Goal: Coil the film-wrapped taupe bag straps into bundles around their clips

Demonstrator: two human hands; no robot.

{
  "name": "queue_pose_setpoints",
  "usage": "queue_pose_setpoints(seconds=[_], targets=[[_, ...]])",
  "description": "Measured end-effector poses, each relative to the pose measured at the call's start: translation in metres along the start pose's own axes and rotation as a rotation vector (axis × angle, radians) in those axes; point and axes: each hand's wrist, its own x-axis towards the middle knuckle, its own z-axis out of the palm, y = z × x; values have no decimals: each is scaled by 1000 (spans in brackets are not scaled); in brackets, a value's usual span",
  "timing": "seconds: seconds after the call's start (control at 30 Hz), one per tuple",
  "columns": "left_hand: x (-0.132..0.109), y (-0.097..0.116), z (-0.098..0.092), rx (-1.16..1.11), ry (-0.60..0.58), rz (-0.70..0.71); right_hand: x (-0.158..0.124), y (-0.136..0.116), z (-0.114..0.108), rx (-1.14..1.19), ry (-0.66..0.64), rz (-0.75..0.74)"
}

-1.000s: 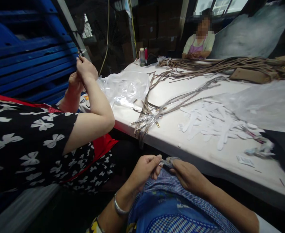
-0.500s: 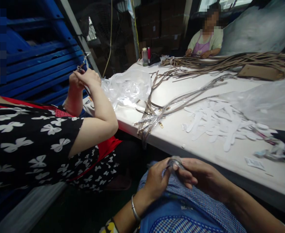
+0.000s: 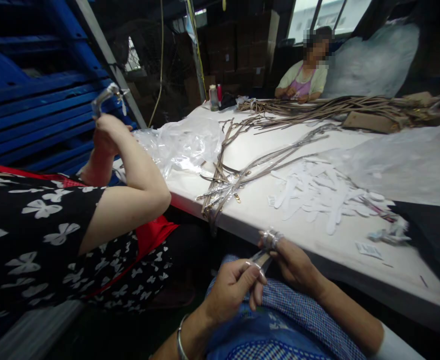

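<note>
Above my lap, both hands grip one grey-brown strap (image 3: 262,259) with shiny clear film around it. My left hand (image 3: 235,287) is closed on its lower end, thumb pressed on top. Farther up and to the right, my right hand (image 3: 293,262) is closed round the other part, where crinkled film (image 3: 271,238) bunches over the fingers. A short stretch of strap shows between the hands. Beyond them, on the white table (image 3: 248,225), lie film-wrapped straps (image 3: 220,190) with gold buckles and a heap of white flat strips (image 3: 317,190).
At my left a co-worker's bare arm (image 3: 137,185) holds up a film-wrapped piece (image 3: 102,100). Another person (image 3: 302,82) sits at the table's far side. Clear plastic bags (image 3: 190,142), a long bundle of straps (image 3: 317,111) and a small printed label (image 3: 369,249) are on the table.
My hands have moved apart; the right one went up toward the table edge, exposing strap between them. The view has shifted somewhat. The co-worker at left now holds their piece raised higher.
</note>
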Motion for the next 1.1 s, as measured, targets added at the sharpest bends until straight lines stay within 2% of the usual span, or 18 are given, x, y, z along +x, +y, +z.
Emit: queue_pose_setpoints(seconds=[0.07,0.13,0.2,0.23,0.33,0.37,0.4,0.47,0.53,0.63,0.7,0.77,0.83,0.87,0.93,1.0,1.1], targets=[[4,9,-6,-19,52,-29,-8,-3,7,-3,-100,10],[10,13,-14,19,97,-61,-12,-9,8,44,-180,89],[18,14,-25,185,183,-34,-12,-16,6,187,-250,271],[21,13,-30,317,264,20,-12,-19,4,312,-289,397],[25,6,-39,736,500,275,-9,-25,-5,820,-373,760],[24,2,-39,827,501,341,-8,-27,-8,982,-381,835],[23,-3,-36,884,444,384,-6,-29,-11,1116,-377,878],[20,-13,-27,901,259,422,-1,-36,-17,1291,-342,886],[20,-23,-15,834,137,402,6,-44,-24,1379,-301,847],[26,-32,-2,698,128,298,17,-54,-36,1438,-150,733],[31,-35,3,622,119,245,23,-55,-42,1405,60,619],[35,-35,8,544,79,228,28,-51,-46,1267,287,515],[35,-34,12,424,24,199,29,-43,-47,996,437,447],[34,-33,14,354,-4,174,27,-37,-46,813,465,416],[32,-30,17,219,-58,99,21,-22,-40,414,429,335],[30,-24,18,147,-84,24,10,-7,-32,83,317,191],[28,-14,17,122,-57,-54,-8,8,-18,-145,129,-29]])
